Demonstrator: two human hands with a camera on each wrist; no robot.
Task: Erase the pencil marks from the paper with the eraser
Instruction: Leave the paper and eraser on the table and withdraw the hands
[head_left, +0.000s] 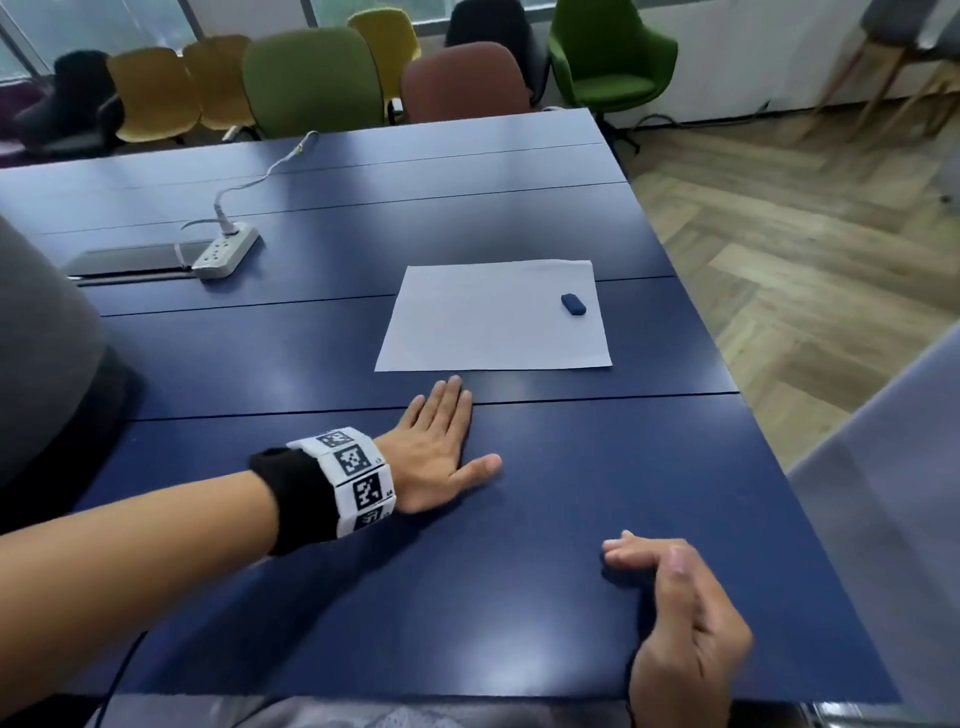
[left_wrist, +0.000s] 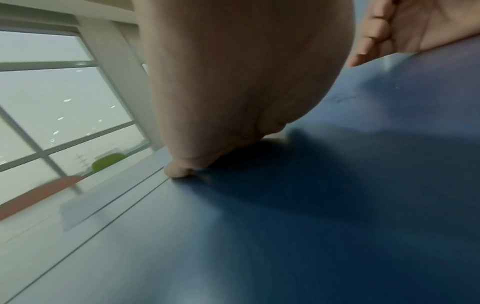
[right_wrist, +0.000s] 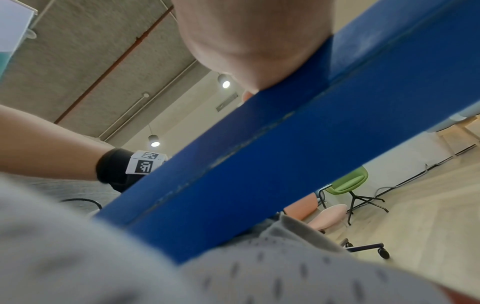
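My right hand is hovering nearest, fingers loosely curled, empty. My left hand is lying flat on the table. Beyond, the eraser is sitting on the paper: small, light, grippy; I'd pinch its long sides and pin the flimsy sheet.

The left hand lies palm down and flat in the middle of the head view, its fingers straight and pressed together pointing toward the top of the frame, its thumb splayed out to the right; the bare left forearm runs in from the lower left edge and wears a black wristband with a white band of square black-and-white markers. The right hand sits at the lower right — thumb side up, fingers loosely curled toward the left and holding nothing. In the left wrist view, the left palm fills the upper centre, pressed down flat.
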